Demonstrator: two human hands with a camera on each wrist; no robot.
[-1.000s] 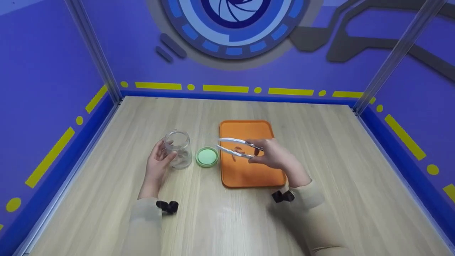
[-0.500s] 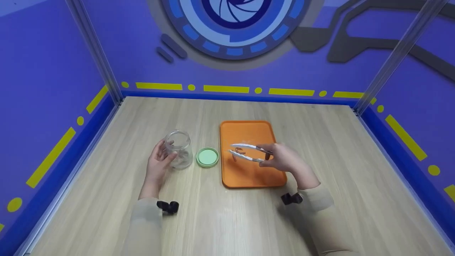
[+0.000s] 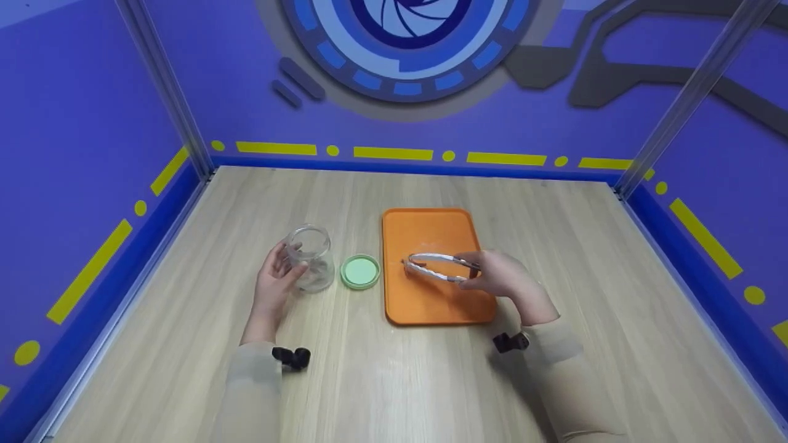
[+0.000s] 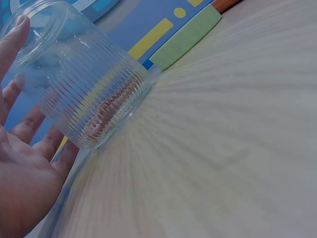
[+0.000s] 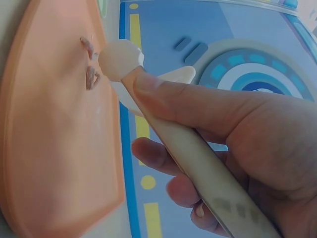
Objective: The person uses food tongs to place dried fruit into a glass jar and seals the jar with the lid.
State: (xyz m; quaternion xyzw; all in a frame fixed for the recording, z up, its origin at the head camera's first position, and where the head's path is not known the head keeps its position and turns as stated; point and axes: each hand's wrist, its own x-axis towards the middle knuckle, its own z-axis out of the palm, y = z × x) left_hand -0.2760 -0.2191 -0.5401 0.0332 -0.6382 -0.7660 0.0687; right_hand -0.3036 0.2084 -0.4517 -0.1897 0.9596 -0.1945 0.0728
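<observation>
My left hand (image 3: 274, 292) holds a clear glass jar (image 3: 317, 264) upright on the table, thumb on the near side and fingers round the far side. Through the jar's ribbed wall, reddish-brown pieces (image 4: 110, 111) show at the bottom in the left wrist view. My right hand (image 3: 508, 283) grips a pair of tongs (image 3: 434, 256) over an orange tray (image 3: 431, 227). The tongs' two arms are spread, their pale tips low over the tray. Small brownish curled pieces (image 5: 91, 78) lie on the tray near the tips; the tongs partly hide them in the head view.
A round green lid (image 3: 361, 272) lies between the jar and the tray. The wooden table (image 3: 345, 369) is bounded by blue printed panels (image 3: 394, 129) at the back and both sides. A black wrist camera (image 3: 511, 342) sits at the right cuff, another on the left.
My right hand has moved the tongs to the right and down, bringing their tips to the brownish pieces on the tray. My left hand and the jar have stayed in place.
</observation>
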